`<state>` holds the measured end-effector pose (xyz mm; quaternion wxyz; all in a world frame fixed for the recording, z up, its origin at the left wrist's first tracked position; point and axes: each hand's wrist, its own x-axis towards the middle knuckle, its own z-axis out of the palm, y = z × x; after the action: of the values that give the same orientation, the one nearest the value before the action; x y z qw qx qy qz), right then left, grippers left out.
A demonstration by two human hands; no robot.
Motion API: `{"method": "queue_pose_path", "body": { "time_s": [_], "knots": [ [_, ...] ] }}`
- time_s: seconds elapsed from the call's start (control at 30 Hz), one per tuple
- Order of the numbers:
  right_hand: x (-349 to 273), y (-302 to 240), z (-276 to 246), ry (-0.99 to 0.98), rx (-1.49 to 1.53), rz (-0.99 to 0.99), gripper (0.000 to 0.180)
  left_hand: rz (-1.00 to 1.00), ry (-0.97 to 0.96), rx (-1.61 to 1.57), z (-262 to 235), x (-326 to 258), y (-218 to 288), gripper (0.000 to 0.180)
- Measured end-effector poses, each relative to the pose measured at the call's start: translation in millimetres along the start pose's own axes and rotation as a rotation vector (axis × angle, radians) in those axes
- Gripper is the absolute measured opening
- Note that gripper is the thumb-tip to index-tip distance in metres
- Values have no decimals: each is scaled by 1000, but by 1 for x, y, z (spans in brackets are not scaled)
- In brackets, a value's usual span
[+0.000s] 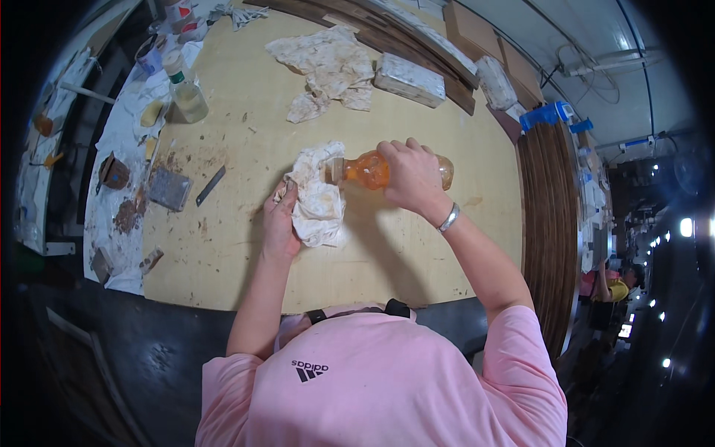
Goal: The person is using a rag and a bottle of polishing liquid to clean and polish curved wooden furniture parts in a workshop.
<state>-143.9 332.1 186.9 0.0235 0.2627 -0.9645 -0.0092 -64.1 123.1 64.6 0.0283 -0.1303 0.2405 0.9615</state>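
My right hand [411, 179] grips a clear plastic bottle [370, 170] of orange liquid, held on its side with its mouth pointing left. The mouth presses into a stained white rag [319, 195] that my left hand [281, 223] holds bunched up over the pale wooden tabletop [246, 246]. A silver bangle sits on my right wrist.
Another crumpled stained cloth [331, 68] lies at the back, beside a wrapped whitish block [409, 80]. At the left stand a clear bottle with a green cap [185, 88], a metal scraper [170, 188], a thin blade [211, 185] and brown debris. Dark wooden planks [547, 223] run along the right edge.
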Motion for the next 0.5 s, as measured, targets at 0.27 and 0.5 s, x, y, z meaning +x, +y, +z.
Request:
{"method": "queue_pose_path", "body": {
  "time_s": [0.27,0.5],
  "knots": [
    [21,-12,14,-4,109,-38,36,-25,167,-51,-26,-1,3,35],
    [66,-23,73,140,1013,85,70,10,176,-125,-48,-29,33,40]
  ]
}}
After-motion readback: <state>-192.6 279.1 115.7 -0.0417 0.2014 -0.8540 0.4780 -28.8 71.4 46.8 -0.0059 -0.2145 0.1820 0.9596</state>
